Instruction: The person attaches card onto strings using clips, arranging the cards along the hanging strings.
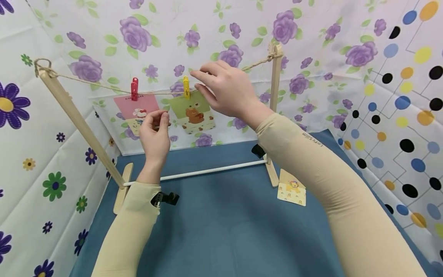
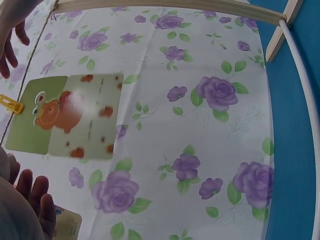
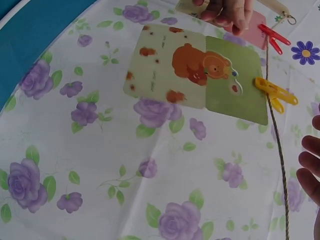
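A green bear card (image 1: 194,113) hangs from the twine (image 1: 100,85) by a yellow clothespin (image 1: 186,87). Just right of that clothespin is my right hand (image 1: 226,90), fingers loosely bent and nothing between them; its fingertips show beside the twine in the right wrist view. My left hand (image 1: 154,132) is raised between the two hanging cards, fingers relaxed and holding nothing. It partly hides a pink rabbit card (image 1: 133,107), which hangs at the left from a red clothespin (image 1: 134,89). The right wrist view shows the yellow clothespin (image 3: 275,93) biting the bear card's top edge.
Two wooden posts, left (image 1: 81,127) and right (image 1: 275,80), carry the twine, and a white rod (image 1: 214,170) joins their feet. A yellowish card (image 1: 292,190) lies on the blue cloth (image 1: 225,231) by the right foot. Flowered sheeting (image 1: 204,42) stands behind.
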`<action>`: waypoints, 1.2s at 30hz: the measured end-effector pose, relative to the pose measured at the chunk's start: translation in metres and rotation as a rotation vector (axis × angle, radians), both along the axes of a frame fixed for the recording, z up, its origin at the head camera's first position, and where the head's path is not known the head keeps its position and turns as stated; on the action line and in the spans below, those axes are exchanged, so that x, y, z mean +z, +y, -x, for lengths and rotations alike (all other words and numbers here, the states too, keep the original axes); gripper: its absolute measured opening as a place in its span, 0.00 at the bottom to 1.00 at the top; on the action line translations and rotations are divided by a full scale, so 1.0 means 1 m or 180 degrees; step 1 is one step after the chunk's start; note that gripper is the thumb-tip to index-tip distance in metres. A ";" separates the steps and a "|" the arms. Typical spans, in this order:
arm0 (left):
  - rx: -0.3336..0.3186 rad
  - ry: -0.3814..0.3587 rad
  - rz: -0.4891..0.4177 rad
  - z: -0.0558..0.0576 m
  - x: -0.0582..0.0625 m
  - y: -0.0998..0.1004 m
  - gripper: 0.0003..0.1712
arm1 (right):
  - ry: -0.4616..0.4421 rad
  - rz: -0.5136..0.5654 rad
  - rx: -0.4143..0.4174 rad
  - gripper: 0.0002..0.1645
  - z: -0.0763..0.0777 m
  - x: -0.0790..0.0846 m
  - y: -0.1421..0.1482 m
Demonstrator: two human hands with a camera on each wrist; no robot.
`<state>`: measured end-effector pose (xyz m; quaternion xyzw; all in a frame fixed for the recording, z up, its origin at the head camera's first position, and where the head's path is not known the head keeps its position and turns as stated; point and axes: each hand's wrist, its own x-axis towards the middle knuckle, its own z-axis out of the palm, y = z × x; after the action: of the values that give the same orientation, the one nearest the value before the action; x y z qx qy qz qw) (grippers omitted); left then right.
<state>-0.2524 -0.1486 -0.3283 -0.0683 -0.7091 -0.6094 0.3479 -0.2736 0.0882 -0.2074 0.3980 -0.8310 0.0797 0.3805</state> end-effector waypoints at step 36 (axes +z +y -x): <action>-0.0229 0.0073 -0.0209 0.000 -0.023 -0.008 0.16 | 0.0154 0.0410 0.0176 0.18 -0.016 -0.039 0.049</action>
<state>-0.2523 -0.1564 -0.3508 -0.0893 -0.6818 -0.6436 0.3360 -0.2581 0.1370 -0.2468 0.3972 -0.8034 0.1340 0.4229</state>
